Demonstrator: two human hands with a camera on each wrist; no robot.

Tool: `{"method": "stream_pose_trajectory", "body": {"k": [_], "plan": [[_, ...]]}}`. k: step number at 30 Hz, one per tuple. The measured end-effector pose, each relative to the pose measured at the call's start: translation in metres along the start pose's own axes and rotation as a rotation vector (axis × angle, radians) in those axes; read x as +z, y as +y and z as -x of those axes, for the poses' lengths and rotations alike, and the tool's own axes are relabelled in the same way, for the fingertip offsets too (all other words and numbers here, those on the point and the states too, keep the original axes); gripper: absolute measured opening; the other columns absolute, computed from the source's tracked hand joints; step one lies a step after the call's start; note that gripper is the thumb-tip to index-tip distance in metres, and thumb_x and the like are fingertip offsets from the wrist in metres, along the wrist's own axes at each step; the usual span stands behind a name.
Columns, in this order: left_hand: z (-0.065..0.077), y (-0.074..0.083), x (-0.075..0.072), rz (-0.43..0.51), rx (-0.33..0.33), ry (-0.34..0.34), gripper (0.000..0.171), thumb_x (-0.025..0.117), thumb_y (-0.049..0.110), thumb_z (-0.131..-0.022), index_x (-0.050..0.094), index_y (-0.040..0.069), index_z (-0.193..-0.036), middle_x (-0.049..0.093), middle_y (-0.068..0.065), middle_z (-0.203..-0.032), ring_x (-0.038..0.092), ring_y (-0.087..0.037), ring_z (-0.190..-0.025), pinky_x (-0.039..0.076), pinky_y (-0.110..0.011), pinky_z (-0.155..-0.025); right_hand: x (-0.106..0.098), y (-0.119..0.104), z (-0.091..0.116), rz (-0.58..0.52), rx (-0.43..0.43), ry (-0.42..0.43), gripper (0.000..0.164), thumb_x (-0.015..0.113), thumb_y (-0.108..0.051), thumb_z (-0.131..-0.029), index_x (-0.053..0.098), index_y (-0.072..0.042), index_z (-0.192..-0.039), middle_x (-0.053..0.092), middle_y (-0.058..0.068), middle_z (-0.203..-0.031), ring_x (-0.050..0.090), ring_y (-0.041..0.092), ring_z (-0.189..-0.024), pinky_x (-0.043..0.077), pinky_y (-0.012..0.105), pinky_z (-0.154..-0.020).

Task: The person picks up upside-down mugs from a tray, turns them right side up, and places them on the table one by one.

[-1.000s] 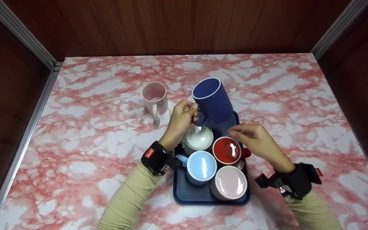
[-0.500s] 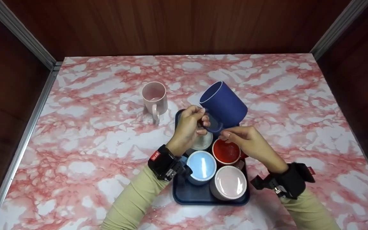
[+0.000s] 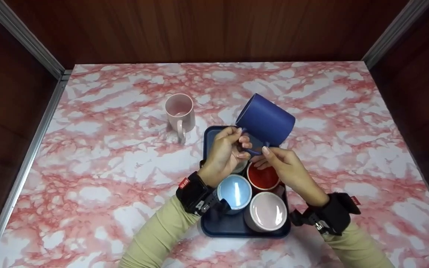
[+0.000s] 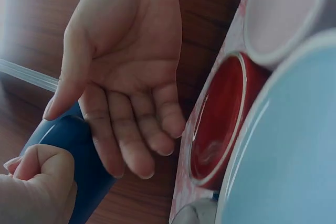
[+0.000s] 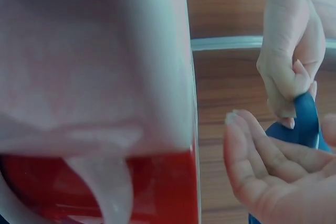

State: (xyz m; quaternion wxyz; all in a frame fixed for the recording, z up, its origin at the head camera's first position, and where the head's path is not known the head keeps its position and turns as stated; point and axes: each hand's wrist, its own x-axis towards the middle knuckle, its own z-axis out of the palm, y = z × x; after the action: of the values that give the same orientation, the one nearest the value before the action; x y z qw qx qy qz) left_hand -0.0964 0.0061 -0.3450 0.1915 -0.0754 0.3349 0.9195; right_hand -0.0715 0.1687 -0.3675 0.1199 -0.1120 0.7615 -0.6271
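Note:
A dark blue mug (image 3: 266, 119) is held tilted over the far end of a dark blue tray (image 3: 233, 225), its mouth facing left and its handle towards me. My left hand (image 3: 223, 154) grips the handle near the rim. At the handle's lower end, my right hand (image 3: 292, 169) pinches it between thumb and forefinger. The right hand's other fingers (image 4: 134, 145) stretch out loosely in the left wrist view. Under the hands on the tray are a red mug (image 3: 263, 178) and a whitish mug (image 3: 240, 167), mostly hidden by the left hand.
Nearer me on the tray stand a light blue mug (image 3: 235, 193) and a pale pink mug (image 3: 266, 212). Another pink mug (image 3: 181, 111) stands upright on the marbled table (image 3: 125, 167), left of the tray. Dark wooden walls (image 3: 214, 29) enclose the table.
The blue mug has tipped over to the right, its mouth turning left. My left hand has moved right with it. My right hand has come in from the right and taken hold of the handle.

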Motion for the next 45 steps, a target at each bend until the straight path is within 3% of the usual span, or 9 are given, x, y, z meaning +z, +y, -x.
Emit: {"method": "stream_pose_trajectory", "body": {"k": [15,21,27,32,35,36,37,42,45], "plan": [[-0.001,-0.008,-0.001,0.032,0.013,-0.073,0.019,0.031,0.003,-0.098,0.034,0.005,-0.080,0.037,-0.005,-0.070,0.039,-0.013,-0.058,0.027,-0.015,-0.044,0.012,-0.006,0.008,-0.128,0.011,0.283,0.019,0.053,-0.007,-0.092,0.063,0.009,-0.090,0.063,0.020,-0.077,0.060,0.029,-0.071,0.050,0.032,-0.068],[-0.003,-0.013,-0.005,0.015,0.003,-0.064,0.016,0.030,0.002,-0.098,0.036,0.005,-0.084,0.041,-0.006,-0.073,0.044,-0.014,-0.061,0.031,-0.016,-0.046,0.011,-0.004,0.008,-0.175,0.034,0.326,0.015,0.054,-0.003,-0.091,0.062,0.009,-0.087,0.063,0.016,-0.072,0.061,0.025,-0.066,0.051,0.033,-0.065],[-0.003,-0.017,-0.007,-0.080,0.005,-0.029,0.015,0.032,0.004,-0.098,0.042,0.005,-0.087,0.045,-0.006,-0.075,0.050,-0.015,-0.067,0.038,-0.019,-0.052,0.009,-0.005,0.009,-0.249,0.001,0.348,0.013,0.054,0.002,-0.089,0.059,0.014,-0.090,0.062,0.015,-0.072,0.062,0.022,-0.062,0.052,0.034,-0.064],[-0.001,-0.019,-0.008,-0.169,0.006,-0.005,0.015,0.035,0.007,-0.098,0.048,0.003,-0.091,0.051,-0.005,-0.077,0.053,-0.014,-0.068,0.040,-0.021,-0.056,0.008,-0.002,0.009,-0.409,-0.063,0.314,0.013,0.054,0.005,-0.088,0.057,0.016,-0.094,0.065,0.016,-0.081,0.063,0.024,-0.062,0.053,0.036,-0.063],[0.000,-0.020,-0.008,-0.218,0.009,0.001,0.016,0.037,0.008,-0.098,0.051,0.001,-0.094,0.054,-0.006,-0.078,0.055,-0.012,-0.068,0.042,-0.021,-0.058,0.002,0.012,0.006,-0.497,-0.121,0.261,0.018,0.054,0.004,-0.088,0.054,0.018,-0.099,0.063,0.024,-0.088,0.064,0.033,-0.064,0.052,0.043,-0.065],[0.000,-0.020,-0.009,-0.233,0.010,0.002,0.017,0.037,0.008,-0.098,0.051,0.000,-0.095,0.055,-0.006,-0.078,0.055,-0.012,-0.068,0.043,-0.021,-0.059,-0.003,0.029,0.001,-0.523,-0.147,0.236,0.020,0.053,0.004,-0.088,0.054,0.018,-0.101,0.062,0.027,-0.091,0.063,0.037,-0.065,0.052,0.045,-0.065],[0.000,-0.020,-0.009,-0.246,0.015,0.003,0.017,0.038,0.007,-0.098,0.052,-0.002,-0.096,0.056,-0.006,-0.078,0.055,-0.012,-0.069,0.043,-0.021,-0.059,-0.004,0.030,0.001,-0.527,-0.149,0.235,0.022,0.054,0.004,-0.088,0.053,0.019,-0.102,0.061,0.029,-0.092,0.063,0.039,-0.066,0.051,0.047,-0.066],[-0.001,-0.021,-0.009,-0.325,0.041,0.004,0.024,0.039,0.008,-0.097,0.054,-0.011,-0.104,0.061,-0.004,-0.081,0.058,-0.011,-0.072,0.045,-0.021,-0.062,-0.030,0.105,-0.019,-0.560,-0.216,0.169,0.029,0.054,0.001,-0.090,0.049,0.021,-0.110,0.055,0.036,-0.103,0.058,0.051,-0.073,0.048,0.055,-0.068],[0.000,-0.020,-0.009,-0.367,0.046,-0.001,0.028,0.040,0.008,-0.097,0.053,-0.014,-0.108,0.063,-0.004,-0.082,0.059,-0.011,-0.073,0.046,-0.021,-0.064,-0.035,0.119,-0.022,-0.551,-0.225,0.155,0.029,0.054,0.000,-0.090,0.050,0.020,-0.110,0.054,0.037,-0.103,0.057,0.054,-0.075,0.047,0.057,-0.069]]}}
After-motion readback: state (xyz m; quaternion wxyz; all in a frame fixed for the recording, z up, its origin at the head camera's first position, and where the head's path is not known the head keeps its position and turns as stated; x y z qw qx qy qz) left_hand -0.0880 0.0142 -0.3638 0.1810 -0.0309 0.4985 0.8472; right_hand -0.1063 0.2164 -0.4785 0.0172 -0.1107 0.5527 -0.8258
